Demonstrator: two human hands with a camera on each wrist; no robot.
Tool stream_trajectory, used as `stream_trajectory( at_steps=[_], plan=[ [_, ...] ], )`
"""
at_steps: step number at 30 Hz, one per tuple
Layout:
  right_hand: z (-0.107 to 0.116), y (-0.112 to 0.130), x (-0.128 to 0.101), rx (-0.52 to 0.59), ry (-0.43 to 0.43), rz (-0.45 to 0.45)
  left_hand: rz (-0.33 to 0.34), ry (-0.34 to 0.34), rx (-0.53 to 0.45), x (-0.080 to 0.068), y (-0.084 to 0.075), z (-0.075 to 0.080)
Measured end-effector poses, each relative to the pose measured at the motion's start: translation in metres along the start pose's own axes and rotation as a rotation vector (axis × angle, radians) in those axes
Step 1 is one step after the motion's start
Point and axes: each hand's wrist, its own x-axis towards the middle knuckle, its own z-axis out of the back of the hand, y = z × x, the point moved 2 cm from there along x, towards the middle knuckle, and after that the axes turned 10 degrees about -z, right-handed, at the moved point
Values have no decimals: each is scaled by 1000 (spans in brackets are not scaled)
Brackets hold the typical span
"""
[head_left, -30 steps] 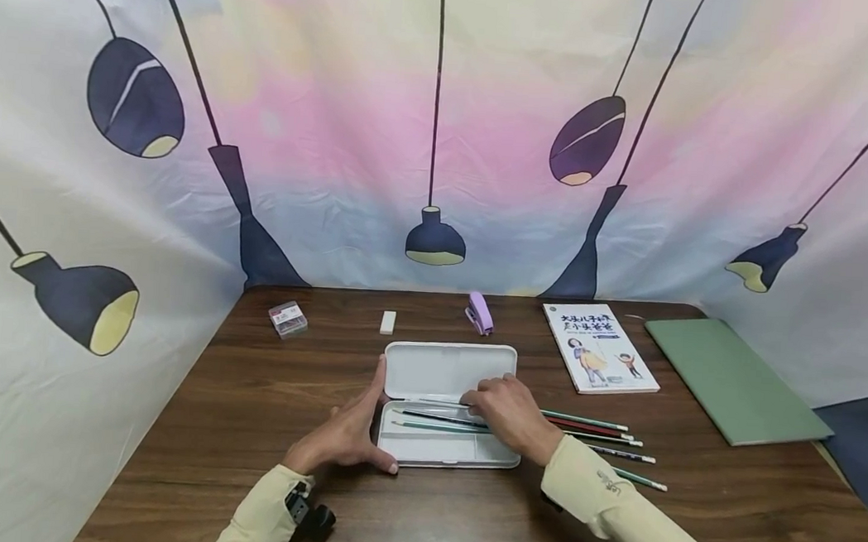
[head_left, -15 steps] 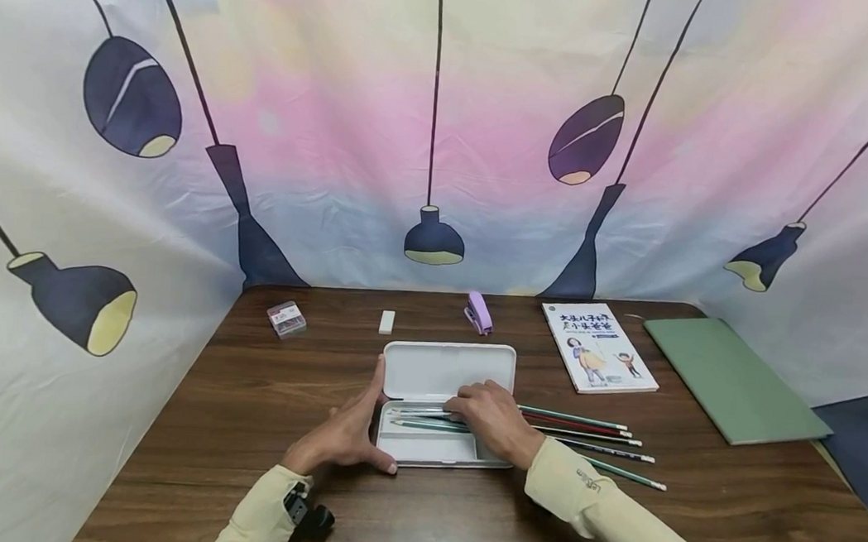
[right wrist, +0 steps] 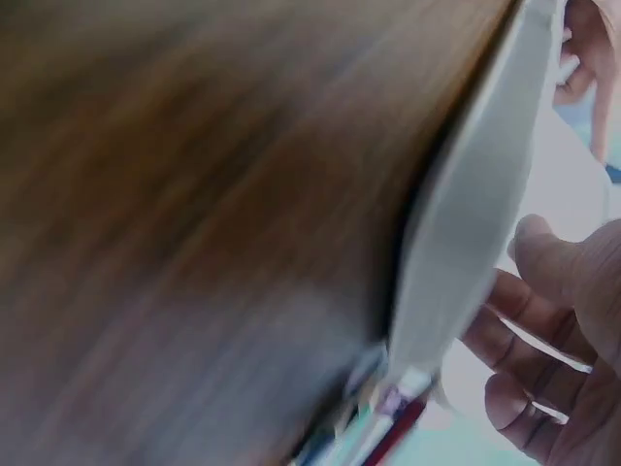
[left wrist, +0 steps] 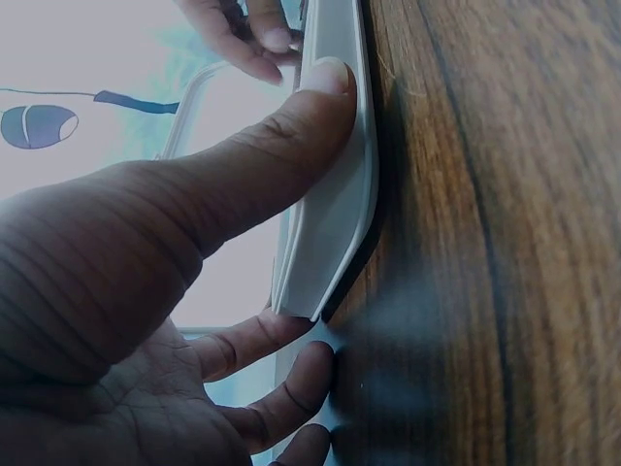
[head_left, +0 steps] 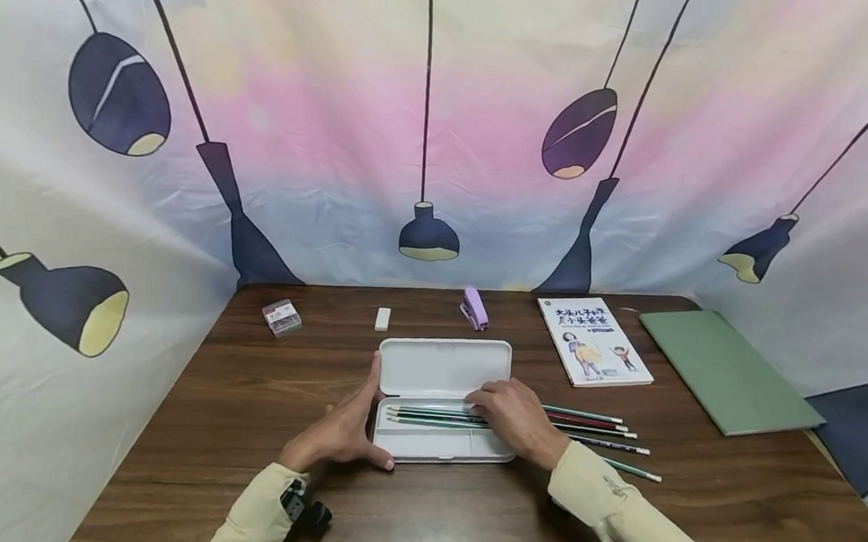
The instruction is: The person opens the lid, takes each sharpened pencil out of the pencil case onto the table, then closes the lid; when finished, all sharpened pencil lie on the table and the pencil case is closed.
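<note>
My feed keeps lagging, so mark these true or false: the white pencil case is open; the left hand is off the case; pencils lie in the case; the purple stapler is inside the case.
1. The pencil case is open: true.
2. The left hand is off the case: false, it rests against its left end.
3. Pencils lie in the case: true, under the right hand.
4. The stapler is inside the case: false, it sits on the table behind it.

Left hand (left wrist: 146,320) against white case (left wrist: 335,194)
</note>
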Motion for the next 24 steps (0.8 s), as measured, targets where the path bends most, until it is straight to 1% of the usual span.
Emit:
stream_trajectory(
  at_steps=[3,7,9,16,20,24],
  plan=[
    [11,-9,-9,40,-33,-52,2,10,-3,0,0,-2],
    [26,-28,-23,82,-108,-132,-3,6,-4,0,-1,-2],
    [33,-39,-32,100,-116,-179,-5,-1,-3,0,-1,-2],
    [49,-70,-69,124,-55,-369,-8,8,-5,0,-1,-1],
    [55,-78,-83,116,-24,-418,-12,5,-2,1,0,-1],
    [56,-82,-94,124,43,-448,-18,2,-8,1,1,-1]
  ],
)
